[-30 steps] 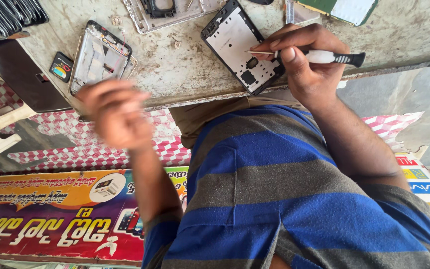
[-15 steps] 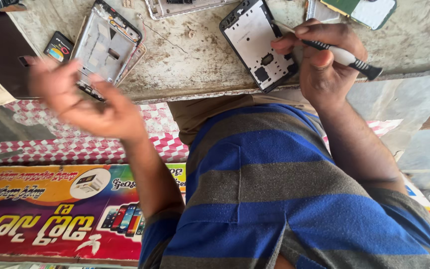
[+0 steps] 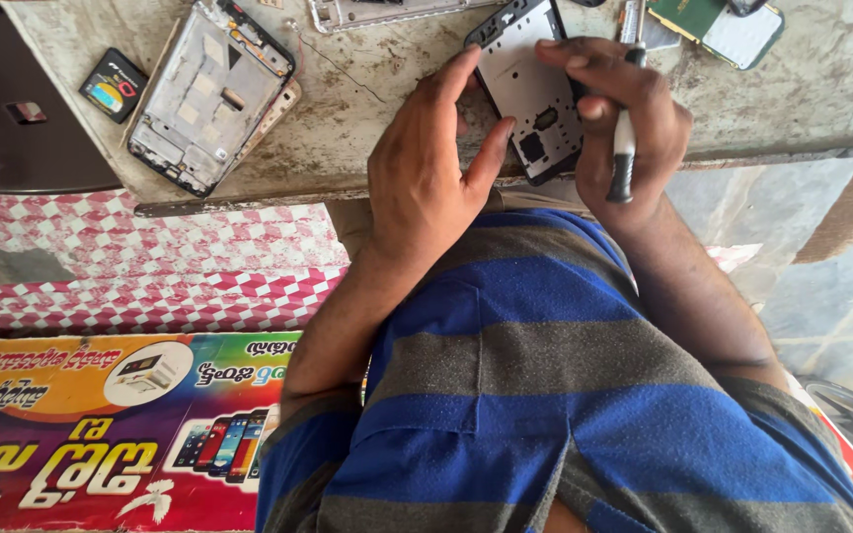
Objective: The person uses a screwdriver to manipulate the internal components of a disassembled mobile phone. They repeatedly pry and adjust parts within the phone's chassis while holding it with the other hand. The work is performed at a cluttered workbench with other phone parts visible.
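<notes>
Swinging in from the left edge of the worktable, the left hand is now resting against the pale phone frame, thumb and forefinger spread narrowly along its near side. That frame is lying flat near the table's front edge, right in front of the person. The right hand is curling over the frame's far side while gripping a slim screwdriver; its tip is hidden behind the fingers.

Doing this well probably means pinning the frame flat with both hands so it is not sliding, and keeping the tool steady.

No tray or box is showing. A gutted phone shell is lying well apart to the left, holding grey metal shields, with a small black battery sitting just beside it.
</notes>
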